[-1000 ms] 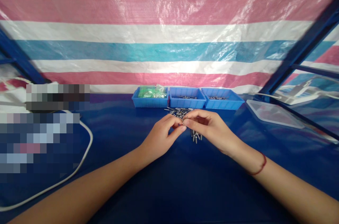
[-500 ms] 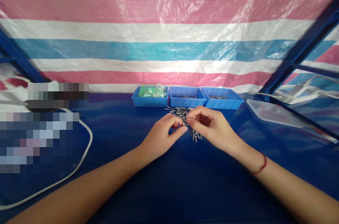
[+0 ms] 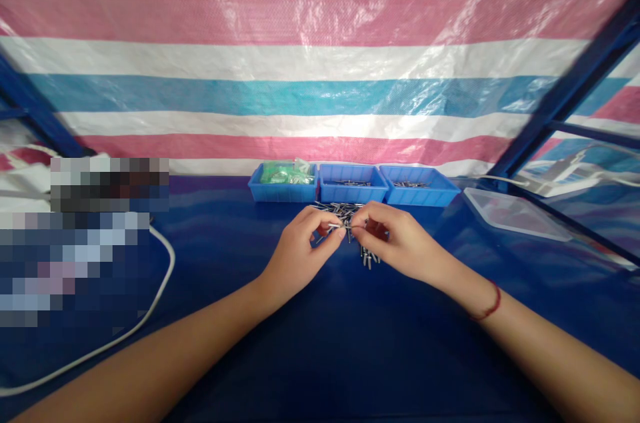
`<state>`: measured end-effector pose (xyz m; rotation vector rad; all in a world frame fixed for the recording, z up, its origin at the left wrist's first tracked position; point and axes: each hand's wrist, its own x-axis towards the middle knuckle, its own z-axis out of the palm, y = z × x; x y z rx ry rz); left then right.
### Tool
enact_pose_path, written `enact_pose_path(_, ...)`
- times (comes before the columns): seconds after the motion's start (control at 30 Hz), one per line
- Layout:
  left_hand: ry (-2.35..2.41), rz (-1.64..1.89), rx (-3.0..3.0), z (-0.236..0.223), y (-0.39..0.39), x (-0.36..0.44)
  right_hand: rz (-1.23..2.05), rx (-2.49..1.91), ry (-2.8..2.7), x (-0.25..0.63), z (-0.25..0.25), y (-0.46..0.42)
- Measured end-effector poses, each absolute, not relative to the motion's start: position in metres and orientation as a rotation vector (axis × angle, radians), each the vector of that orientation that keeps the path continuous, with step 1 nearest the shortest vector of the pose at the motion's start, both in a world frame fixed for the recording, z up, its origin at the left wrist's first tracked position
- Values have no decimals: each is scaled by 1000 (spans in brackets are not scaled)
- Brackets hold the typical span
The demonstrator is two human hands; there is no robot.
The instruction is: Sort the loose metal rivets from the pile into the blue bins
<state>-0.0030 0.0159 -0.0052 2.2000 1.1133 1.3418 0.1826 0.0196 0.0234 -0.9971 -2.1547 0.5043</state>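
My left hand (image 3: pixel 303 246) and my right hand (image 3: pixel 395 236) meet above a loose pile of slim metal rivets (image 3: pixel 369 255). Between them lies a single rivet (image 3: pixel 335 226), roughly level, with a silver body and a thin stem. Thumb and index finger of my left hand pinch its thicker end. The fingertips of my right hand are closed at the thin end. Part of the pile is hidden behind both hands.
Three blue bins stand in a row behind the pile: the left bin (image 3: pixel 284 194) holds green-tinted bags, the middle bin (image 3: pixel 353 194) and right bin (image 3: pixel 423 196) hold thin metal pieces. A clear lid (image 3: pixel 517 213) lies to the right. A white cable (image 3: pixel 167 276) curves along the left.
My left hand has shifted slightly left, and its thumb and index finger have closed on the rivet, which now shows between both hands. My right hand has barely moved.
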Motion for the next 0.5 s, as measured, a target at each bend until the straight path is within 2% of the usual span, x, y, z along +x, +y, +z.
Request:
enact_pose_path(0.1,1122,1337,2205,-5,16,-3,540,-994,-2220,181,19,20)
enact_pose_path(0.23,1165,1291,2174,-6,15,-2,779,-1020,-2112,177,15,22)
enact_pose_path(0.37,1166,1171,2213,-6,14,-2,988,-1140,-1679,184,15,35)
enact_pose_path(0.5,982,884,2535,-2,11,-1,996,-1233,-1147,206,17,57)
